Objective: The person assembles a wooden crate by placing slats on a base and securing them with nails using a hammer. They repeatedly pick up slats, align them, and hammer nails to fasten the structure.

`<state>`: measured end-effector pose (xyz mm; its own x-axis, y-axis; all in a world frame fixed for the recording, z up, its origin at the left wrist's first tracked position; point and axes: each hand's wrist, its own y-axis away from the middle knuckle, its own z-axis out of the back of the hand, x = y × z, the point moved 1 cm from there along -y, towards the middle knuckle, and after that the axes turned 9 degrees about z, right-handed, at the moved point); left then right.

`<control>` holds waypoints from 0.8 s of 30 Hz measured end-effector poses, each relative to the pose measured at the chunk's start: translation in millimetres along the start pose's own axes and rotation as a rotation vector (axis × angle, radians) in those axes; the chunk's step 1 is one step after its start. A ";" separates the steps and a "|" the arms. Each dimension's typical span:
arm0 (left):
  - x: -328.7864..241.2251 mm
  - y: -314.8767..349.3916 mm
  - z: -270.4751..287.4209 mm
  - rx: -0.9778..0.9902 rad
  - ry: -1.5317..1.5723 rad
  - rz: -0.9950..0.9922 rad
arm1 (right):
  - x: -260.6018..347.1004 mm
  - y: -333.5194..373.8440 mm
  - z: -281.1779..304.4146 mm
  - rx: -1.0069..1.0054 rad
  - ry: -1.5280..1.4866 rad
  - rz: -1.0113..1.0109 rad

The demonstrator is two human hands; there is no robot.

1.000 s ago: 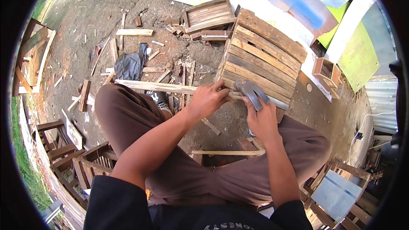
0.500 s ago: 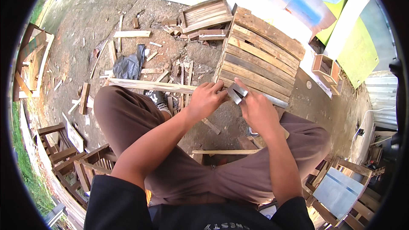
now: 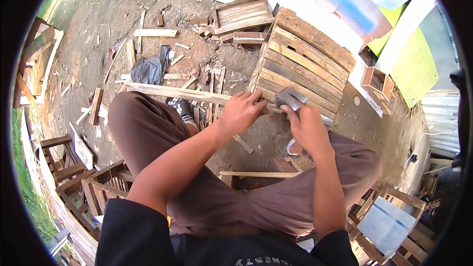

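Note:
My left hand (image 3: pixel 241 113) is closed around a long pale wooden strip (image 3: pixel 182 93), which runs from over my left knee toward the slatted wooden panel. Whether its fingertips also pinch something small, such as a nail, cannot be made out. A claw hammer (image 3: pixel 290 98) is gripped in my right hand (image 3: pixel 309 127), its metal head just right of my left fingers and slightly above the strip's end. Most of its handle is hidden by my hand and forearm. Beyond both hands lies the slatted wooden panel (image 3: pixel 304 66), made of several boards side by side.
Wood scraps and a black plastic bag (image 3: pixel 148 70) litter the ground ahead. Farther off is a wooden tray-like frame (image 3: pixel 243 15). A small open wooden box (image 3: pixel 375 80) stands at the right. Wooden frames (image 3: pixel 66 167) crowd the lower left, and a grey-topped stool (image 3: pixel 387 220) the lower right.
The hammer has turned in my right hand, and its head has moved right and a little up, away from my left fingers. My left hand stays on the strip.

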<state>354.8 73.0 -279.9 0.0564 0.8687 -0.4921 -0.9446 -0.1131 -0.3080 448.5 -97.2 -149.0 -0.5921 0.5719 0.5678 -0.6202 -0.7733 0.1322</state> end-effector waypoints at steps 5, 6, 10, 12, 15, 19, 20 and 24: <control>-0.1 0.5 -0.6 -0.010 0.006 0.008 | -15.3 2.3 9.2 -0.099 -0.175 -0.075; -0.3 0.4 -0.8 0.001 0.011 0.020 | -20.6 3.4 9.8 -0.104 -0.178 -0.117; 0.6 -0.4 1.4 -0.029 0.064 0.030 | -40.3 0.8 1.2 -0.225 -0.317 -0.103; 3.2 -1.7 2.7 -0.010 0.119 0.035 | -48.4 1.2 -0.2 -0.231 -0.437 -0.159; 4.7 -2.7 4.2 -0.028 0.156 0.026 | -54.2 4.6 -0.1 -0.180 -0.609 -0.339; 3.3 -2.1 5.6 -0.013 0.146 0.015 | -49.4 5.2 -5.2 -0.155 -0.642 -0.364; 3.4 -2.4 5.8 -0.022 0.130 -0.002 | -48.3 4.3 -6.6 -0.118 -0.623 -0.357; 5.9 -5.2 4.3 -0.037 0.151 -0.007 | -49.3 5.1 -6.9 -0.159 -0.669 -0.391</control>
<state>358.7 80.8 -277.7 0.1137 0.7873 -0.6060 -0.9315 -0.1277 -0.3406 471.0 -127.5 -181.9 0.0882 0.4689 0.8788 -0.8156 -0.4725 0.3339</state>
